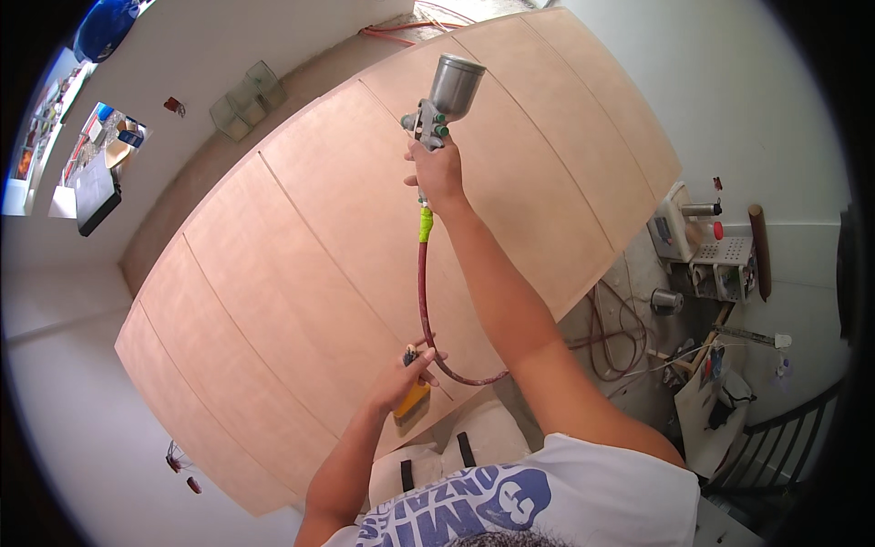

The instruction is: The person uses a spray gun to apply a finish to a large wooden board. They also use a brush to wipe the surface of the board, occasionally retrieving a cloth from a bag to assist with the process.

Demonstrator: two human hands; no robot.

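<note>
My right hand (436,173) grips a metal spray gun (427,120) with a silver cup (456,87) on top, held over a large pale-pink board (310,228) scored with several long grooves. A dark red hose (422,283), wrapped in lime-green tape (425,224) below the gun, curves down toward my left hand (401,383). That hand is closed around a dark-topped tool with a yellow body (412,402), near the board's near edge, with its fingertips at the hose. The tool's exact kind is unclear.
Coiled hoses (606,356) lie on the floor at right, near a metal can (666,301), a white crate (720,278) and a dark railing (793,428). Clear plastic containers (246,100) sit beyond the board's far-left edge, by a white wall with openings.
</note>
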